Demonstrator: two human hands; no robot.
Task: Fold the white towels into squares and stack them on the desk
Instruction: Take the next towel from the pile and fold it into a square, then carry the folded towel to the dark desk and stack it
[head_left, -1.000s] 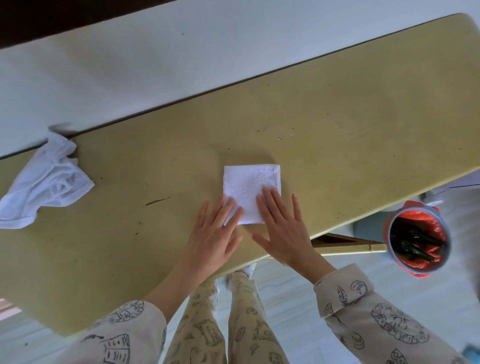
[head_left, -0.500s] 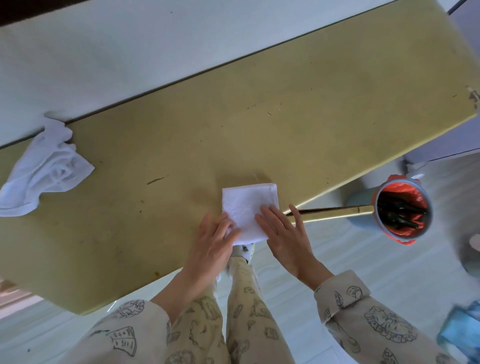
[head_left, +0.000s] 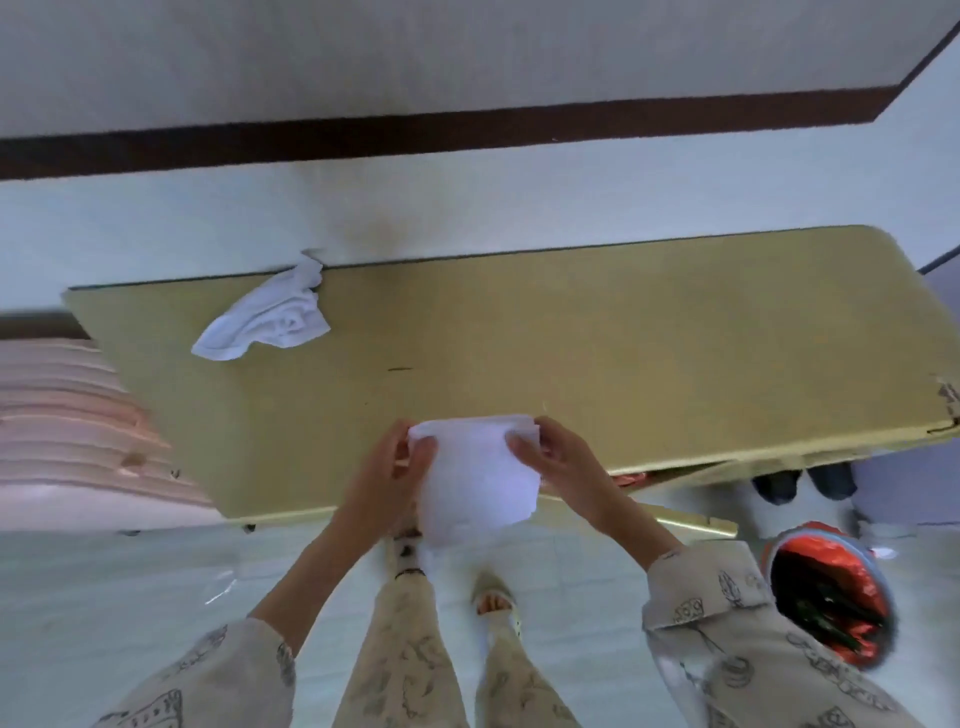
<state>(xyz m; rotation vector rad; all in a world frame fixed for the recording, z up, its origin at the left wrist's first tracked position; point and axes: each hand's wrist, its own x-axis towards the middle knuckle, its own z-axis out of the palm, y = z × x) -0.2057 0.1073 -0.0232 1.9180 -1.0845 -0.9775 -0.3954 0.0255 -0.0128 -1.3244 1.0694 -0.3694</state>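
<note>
Yellow-green desk (head_left: 597, 338) is sitting lengthwise against a pale wall with a dark band across it; the top is scuffed, chipped at the right end. Pale tiled floor is showing below the near edge. Pink stacked shape is lying off the desk's left end. Bin with a red liner (head_left: 826, 597) is standing on the floor at the right, near the right sleeve. Most of the desk's middle and right is lying bare. Crumpled white towel (head_left: 265, 319) is resting at the far-left edge, touching the wall. Folded towel (head_left: 475, 478) is hanging past the near edge, lifted off the desk; left hand (head_left: 384, 478) and right hand (head_left: 561, 467) are pinching its top corners, fingers closed on the cloth. Frame is blurry.
</note>
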